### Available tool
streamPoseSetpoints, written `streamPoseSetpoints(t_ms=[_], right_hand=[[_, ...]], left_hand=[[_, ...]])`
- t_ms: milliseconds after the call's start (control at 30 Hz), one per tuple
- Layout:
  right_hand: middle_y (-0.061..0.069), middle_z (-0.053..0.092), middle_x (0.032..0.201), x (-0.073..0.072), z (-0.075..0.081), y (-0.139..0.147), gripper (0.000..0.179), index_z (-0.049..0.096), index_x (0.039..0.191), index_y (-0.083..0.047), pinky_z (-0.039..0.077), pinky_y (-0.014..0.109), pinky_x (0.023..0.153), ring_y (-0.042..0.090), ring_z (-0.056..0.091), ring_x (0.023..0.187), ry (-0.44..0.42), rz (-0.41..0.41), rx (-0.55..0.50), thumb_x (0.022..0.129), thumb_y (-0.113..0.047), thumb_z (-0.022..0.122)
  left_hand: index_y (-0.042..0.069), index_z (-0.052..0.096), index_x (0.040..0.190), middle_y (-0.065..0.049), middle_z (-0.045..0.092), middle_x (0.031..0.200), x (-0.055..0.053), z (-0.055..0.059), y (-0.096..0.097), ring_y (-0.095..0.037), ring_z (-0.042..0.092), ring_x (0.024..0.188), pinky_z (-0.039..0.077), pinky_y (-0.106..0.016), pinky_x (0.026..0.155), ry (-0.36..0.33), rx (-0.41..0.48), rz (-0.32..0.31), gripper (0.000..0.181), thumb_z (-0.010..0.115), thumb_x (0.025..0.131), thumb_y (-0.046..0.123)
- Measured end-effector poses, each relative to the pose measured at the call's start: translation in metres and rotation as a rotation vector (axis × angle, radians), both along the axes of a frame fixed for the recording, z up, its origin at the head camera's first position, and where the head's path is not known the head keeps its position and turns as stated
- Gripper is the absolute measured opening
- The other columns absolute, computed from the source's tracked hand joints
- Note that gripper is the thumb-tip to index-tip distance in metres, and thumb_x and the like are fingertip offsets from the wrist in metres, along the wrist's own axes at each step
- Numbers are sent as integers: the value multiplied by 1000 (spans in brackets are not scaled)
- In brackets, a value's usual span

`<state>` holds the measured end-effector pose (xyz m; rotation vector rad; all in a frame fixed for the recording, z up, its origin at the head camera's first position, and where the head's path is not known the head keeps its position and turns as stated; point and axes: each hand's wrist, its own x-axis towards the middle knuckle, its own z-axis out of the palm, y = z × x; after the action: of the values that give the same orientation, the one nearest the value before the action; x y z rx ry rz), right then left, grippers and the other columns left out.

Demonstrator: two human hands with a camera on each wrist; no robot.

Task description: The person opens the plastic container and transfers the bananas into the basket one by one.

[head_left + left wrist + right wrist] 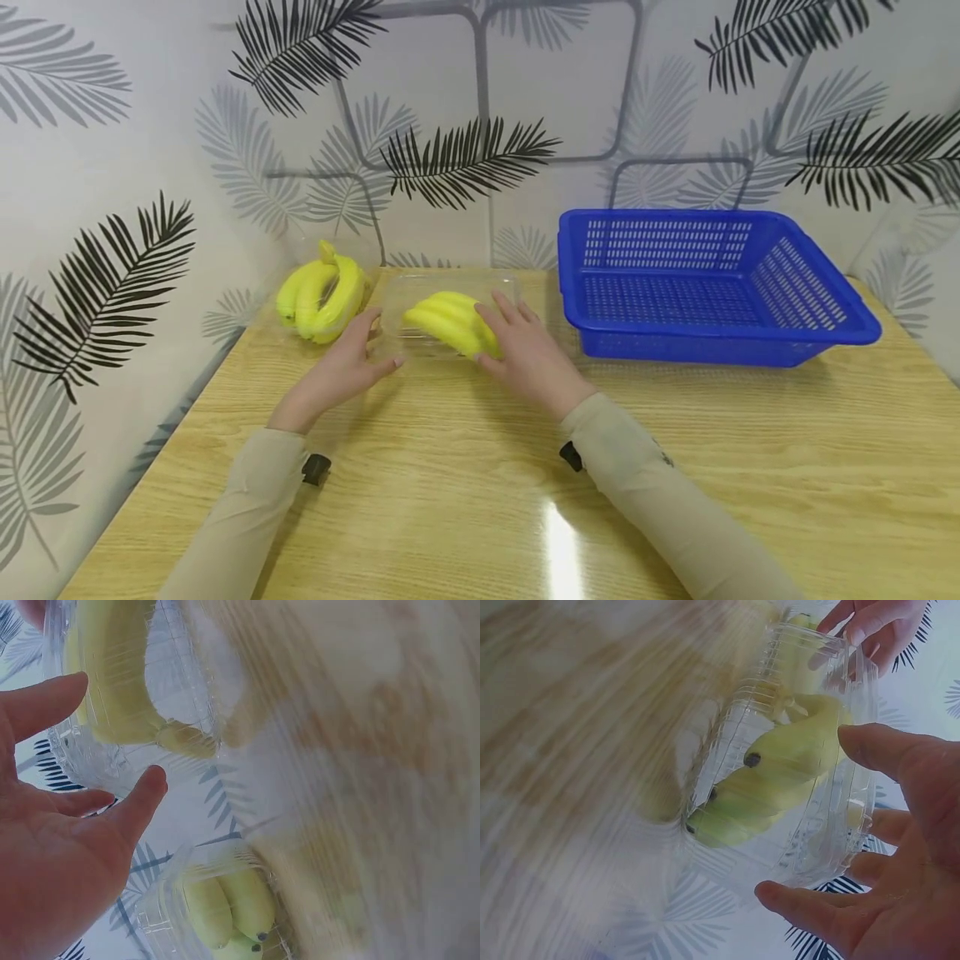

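Note:
A clear plastic box with a bunch of bananas in it lies on the table between my hands. My left hand is at its left end, fingers spread. My right hand is at the right end, fingers extended over that side, partly covering the bananas. In the right wrist view the right hand has its thumb against or very near the box's edge; contact is hard to tell. The left wrist view shows the left hand beside the box with its fingers uncurled.
Another bunch of bananas in clear plastic stands left of my left hand, by the wall. A blue slotted basket sits to the right of the box. The patterned wall rises behind the wooden table.

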<state>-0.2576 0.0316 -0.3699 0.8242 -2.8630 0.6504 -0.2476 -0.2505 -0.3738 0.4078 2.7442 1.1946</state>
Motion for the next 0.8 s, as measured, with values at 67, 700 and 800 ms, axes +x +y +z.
streamPoseSetpoints(t_ms=[67, 700, 800], right_hand=[[17, 19, 160, -1, 0, 0, 68, 33, 153, -12, 24, 56, 113, 47, 25, 140, 16, -3, 3, 97, -35, 64], [22, 47, 145, -1, -3, -3, 55, 55, 139, -8, 54, 39, 56, 52, 57, 111, 236, -2, 33, 87, -11, 73], [21, 51, 141, 1, -5, -4, 52, 58, 135, -7, 43, 30, 43, 51, 62, 100, 277, -13, 23, 85, -7, 72]], left_hand=[[2, 5, 156, -25, 13, 158, 0, 0, 1, -45, 26, 140, 34, -58, 107, -7, 15, 13, 86, 64, 97, 23], [-2, 11, 151, -28, 17, 153, -2, -4, 10, -45, 30, 137, 40, -55, 103, 46, 64, 30, 68, 54, 100, 11], [-2, 9, 151, -28, 14, 154, -1, -4, 11, -44, 27, 139, 41, -55, 102, 37, 86, 29, 67, 52, 100, 6]])
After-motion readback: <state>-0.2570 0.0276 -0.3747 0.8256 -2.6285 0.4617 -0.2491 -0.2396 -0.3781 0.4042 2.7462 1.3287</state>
